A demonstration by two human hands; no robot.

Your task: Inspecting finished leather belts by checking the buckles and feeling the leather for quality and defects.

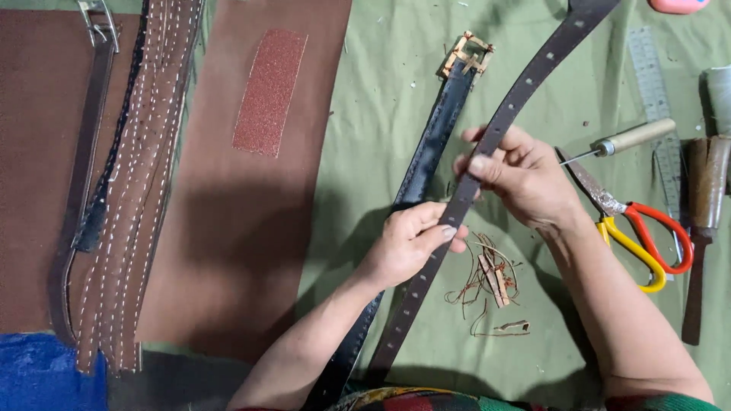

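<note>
We hold the punched brown strap (487, 148) over the middle of the green surface (381, 114): our left hand (411, 243) pinches its lower stretch, our right hand (518, 175) grips higher up. A loose pinch could let it twist or slip. The black buckled belt (434, 141) lies underneath; scissors (632, 224), an awl (624, 141) and leather trimmings (487, 281) crowd the right side.

Just right of the right hand (525, 179) the way is blocked by an awl (620, 142) and red-and-yellow scissors (636, 224), with a ruler (659, 114) and wooden tool handles (704, 198) beyond them. Below that hand lie leather scraps (491, 281) on the green cloth (381, 99). Left of the left hand (407, 243), past a black buckled belt (430, 144), bare cloth and a flat brown leather sheet (221, 228) give open passage until the stitched straps (141, 183).
</note>
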